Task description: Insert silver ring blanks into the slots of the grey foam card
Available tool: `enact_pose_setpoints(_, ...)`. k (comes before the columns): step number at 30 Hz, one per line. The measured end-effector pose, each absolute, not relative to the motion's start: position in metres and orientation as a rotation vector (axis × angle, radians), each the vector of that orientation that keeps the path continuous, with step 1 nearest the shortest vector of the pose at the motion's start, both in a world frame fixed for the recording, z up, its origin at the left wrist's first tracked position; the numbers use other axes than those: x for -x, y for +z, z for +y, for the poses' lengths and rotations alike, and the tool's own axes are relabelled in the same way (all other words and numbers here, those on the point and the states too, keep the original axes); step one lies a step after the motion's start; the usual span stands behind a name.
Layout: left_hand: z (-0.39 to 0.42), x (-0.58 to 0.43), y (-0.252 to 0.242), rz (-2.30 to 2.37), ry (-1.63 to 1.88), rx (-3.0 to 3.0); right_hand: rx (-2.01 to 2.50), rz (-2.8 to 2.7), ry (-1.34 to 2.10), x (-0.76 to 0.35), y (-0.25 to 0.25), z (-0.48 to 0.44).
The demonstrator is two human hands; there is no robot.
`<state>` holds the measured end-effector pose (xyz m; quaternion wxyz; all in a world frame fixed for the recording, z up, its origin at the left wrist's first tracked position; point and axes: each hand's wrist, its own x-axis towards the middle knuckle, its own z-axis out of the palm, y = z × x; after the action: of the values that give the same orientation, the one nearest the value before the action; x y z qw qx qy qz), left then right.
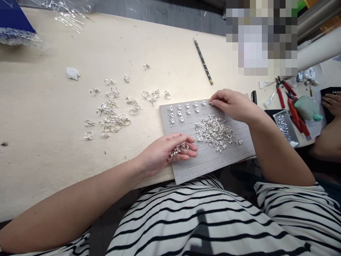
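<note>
Cupped palm up, my left hand [173, 149] holds several silver rings [177, 149] above the near left part of a grey slotted ring board [186, 170]. At the board's far edge, my right hand [229, 103] pinches one small ring [211, 103] between thumb and fingers, at the end of the top row. Several rings [179, 113] stand upright in the slots at the far left of the board. A heap of loose rings [214, 129] lies on the middle of the board, with a few strays beside it.
More loose rings [112, 115] are scattered on the pale wooden table [53, 117] left of the board. A pencil [203, 61] lies beyond it. To the right are red-handled pliers [280, 94], a tray of small metal parts [285, 126] and another person's hand [332, 103].
</note>
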<state>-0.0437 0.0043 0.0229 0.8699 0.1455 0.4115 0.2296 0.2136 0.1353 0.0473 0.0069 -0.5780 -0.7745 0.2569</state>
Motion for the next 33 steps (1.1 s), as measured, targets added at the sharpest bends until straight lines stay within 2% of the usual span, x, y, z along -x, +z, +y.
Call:
enact_pose_setpoints(9, 0.004, 0.044, 0.022, 0.870, 0.477, -0.302, 1.828, -2.181, 0.782, -0.213, 0.041, 0.126)
enact_pose_setpoints(12, 0.004, 0.045, 0.022, 0.867, 0.480, -0.294, 1.767, -2.096, 0.681, -0.213, 0.048, 0.113)
enact_pose_setpoints(15, 0.005, 0.045, 0.022, 0.860, 0.482, -0.315, 1.749, -2.174, 0.575, -0.212, 0.058, 0.097)
enact_pose_setpoints(20, 0.004, 0.044, 0.023, 0.875, 0.478, -0.317, 1.764, -2.398, 0.684, -0.214, 0.059, 0.086)
enact_pose_setpoints(26, 0.003, 0.044, 0.022, 0.871, 0.475, -0.324, 1.869, -2.316, 0.688, -0.221, 0.047, 0.096)
enact_pose_setpoints(33, 0.003, 0.044, 0.023, 0.874, 0.473, -0.320, 1.819, -2.291, 0.368, -0.231, 0.044, 0.102)
